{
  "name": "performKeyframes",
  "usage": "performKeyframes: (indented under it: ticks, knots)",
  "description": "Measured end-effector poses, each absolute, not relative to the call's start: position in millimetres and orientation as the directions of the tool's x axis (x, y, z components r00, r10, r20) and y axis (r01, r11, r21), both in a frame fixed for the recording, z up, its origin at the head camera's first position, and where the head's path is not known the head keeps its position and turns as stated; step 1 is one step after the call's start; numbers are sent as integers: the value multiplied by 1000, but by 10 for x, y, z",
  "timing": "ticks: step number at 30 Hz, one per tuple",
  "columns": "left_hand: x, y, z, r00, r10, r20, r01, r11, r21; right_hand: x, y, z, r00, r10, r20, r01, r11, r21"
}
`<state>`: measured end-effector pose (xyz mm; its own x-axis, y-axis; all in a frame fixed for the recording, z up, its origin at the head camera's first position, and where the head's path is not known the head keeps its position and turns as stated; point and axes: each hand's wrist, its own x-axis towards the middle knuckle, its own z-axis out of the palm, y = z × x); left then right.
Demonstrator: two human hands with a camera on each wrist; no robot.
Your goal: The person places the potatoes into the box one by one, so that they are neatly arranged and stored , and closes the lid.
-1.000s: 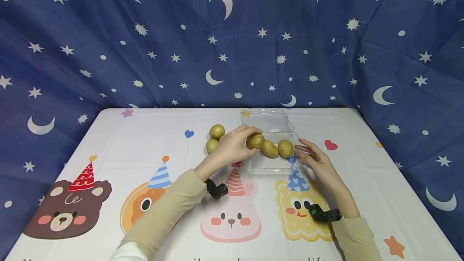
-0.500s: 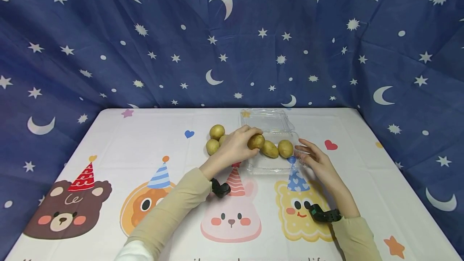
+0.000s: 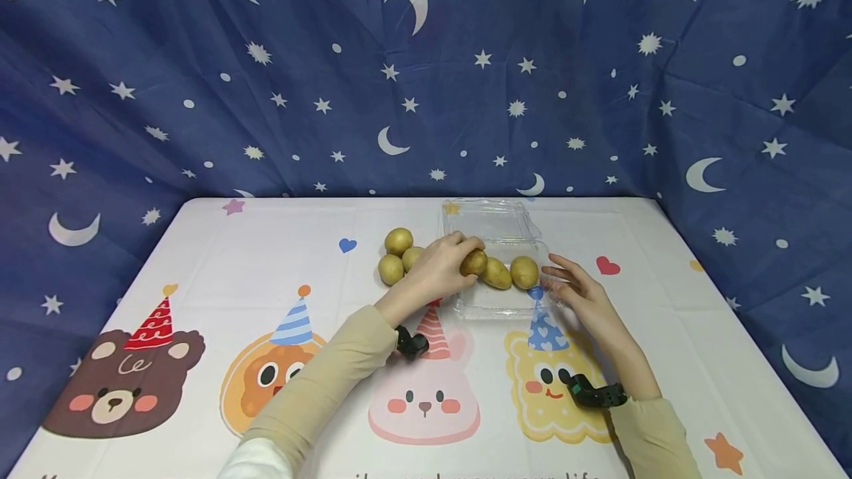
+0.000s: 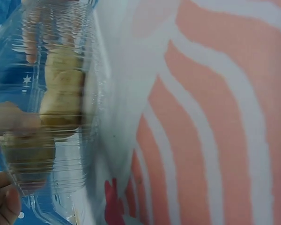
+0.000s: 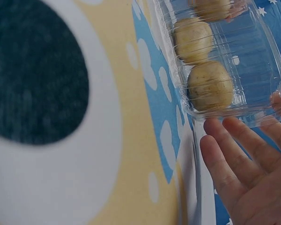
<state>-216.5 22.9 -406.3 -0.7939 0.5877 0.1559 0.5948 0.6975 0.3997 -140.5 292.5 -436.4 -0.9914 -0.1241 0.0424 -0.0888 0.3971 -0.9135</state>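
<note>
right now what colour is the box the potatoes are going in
Clear, see-through plastic box; the right wrist view shows it best.

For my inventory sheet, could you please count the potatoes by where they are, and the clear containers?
Potatoes in the clear container: 3, one held by the left hand
Potatoes on the tablecloth: 3
Clear containers: 1
Total: 7
</note>
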Motion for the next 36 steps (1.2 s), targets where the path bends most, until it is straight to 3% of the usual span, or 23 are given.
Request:
performKeyframes:
  ticks: [11, 36]
  knots:
    - [-2131, 266, -4076, -790, 597, 140, 604, 719, 343, -1407, 2924, -4360, -993, -118, 28, -75, 416, -906]
    - [-2097, 295, -4157, -821, 535, 197, 568, 735, 370, -1391, 2911, -4323, -994, -107, 7, -53, 437, -898]
